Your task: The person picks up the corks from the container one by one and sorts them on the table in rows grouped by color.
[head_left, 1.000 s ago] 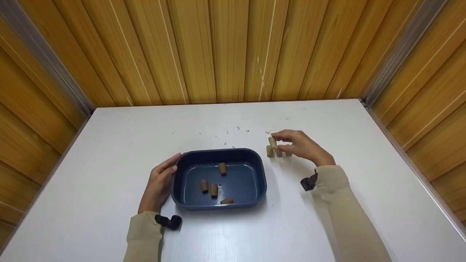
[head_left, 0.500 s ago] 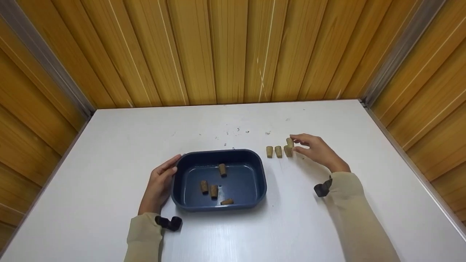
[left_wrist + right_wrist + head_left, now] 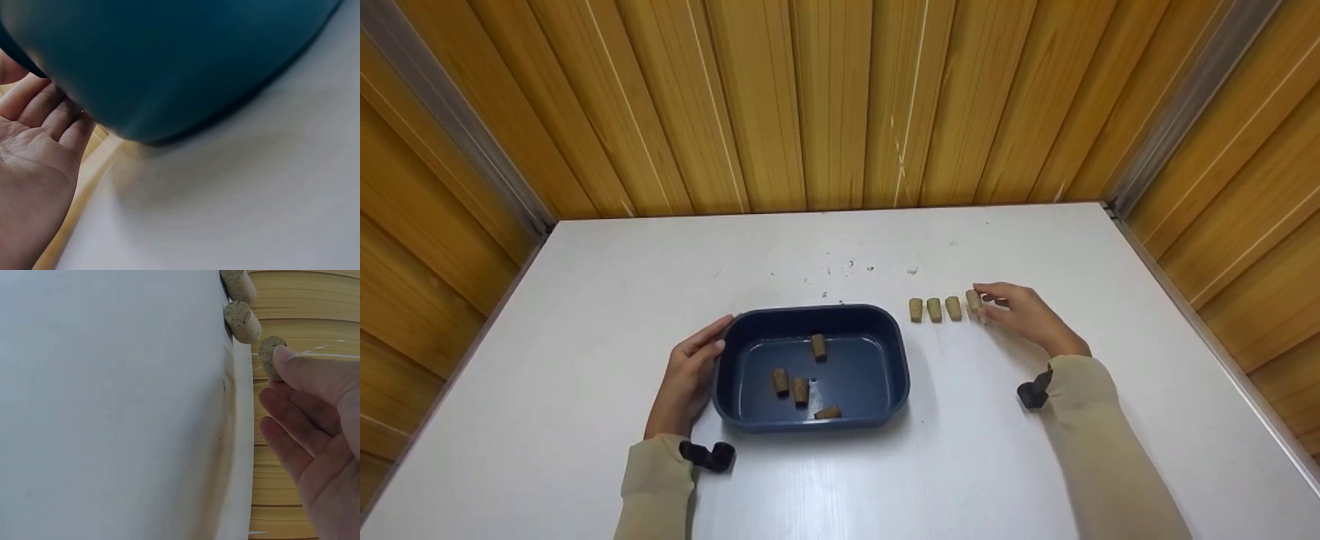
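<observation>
From my feed, my right grip (image 3: 1026,316) pinches a cork (image 3: 973,301) between thumb and finger, just beside the right end of three corks in a row (image 3: 934,310) on the white bench (image 3: 660,277). My left grip (image 3: 684,379), fingers extended, touches the blue tub's (image 3: 855,375) left end; four darker corks (image 3: 801,392) lie inside.

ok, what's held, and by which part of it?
One cork, in the right hand: thumb at its near end, index finger at its far end. Left hand just touches the blue tub, left side.
</observation>
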Tool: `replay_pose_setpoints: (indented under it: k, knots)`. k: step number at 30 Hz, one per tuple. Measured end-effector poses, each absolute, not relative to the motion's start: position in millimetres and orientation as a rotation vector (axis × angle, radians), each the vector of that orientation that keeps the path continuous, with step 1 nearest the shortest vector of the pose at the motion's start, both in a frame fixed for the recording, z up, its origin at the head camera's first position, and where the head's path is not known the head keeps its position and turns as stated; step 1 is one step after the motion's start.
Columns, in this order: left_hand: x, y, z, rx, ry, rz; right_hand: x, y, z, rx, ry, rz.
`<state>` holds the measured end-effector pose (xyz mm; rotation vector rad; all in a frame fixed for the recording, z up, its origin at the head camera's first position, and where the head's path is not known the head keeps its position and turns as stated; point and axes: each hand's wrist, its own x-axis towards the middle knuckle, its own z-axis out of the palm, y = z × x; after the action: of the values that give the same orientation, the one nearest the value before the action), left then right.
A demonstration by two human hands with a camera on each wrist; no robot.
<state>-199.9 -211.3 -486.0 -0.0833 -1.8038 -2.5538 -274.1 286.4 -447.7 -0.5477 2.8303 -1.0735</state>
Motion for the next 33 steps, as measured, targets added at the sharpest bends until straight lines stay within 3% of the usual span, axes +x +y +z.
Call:
replay_pose_setpoints:
  k: [33]
  knots:
    - [-199.4, -211.9, -483.9, -0.051, -1.784, -2.587, -273.9, 286.4, -453.1, -0.411, 2.771, -0.990]
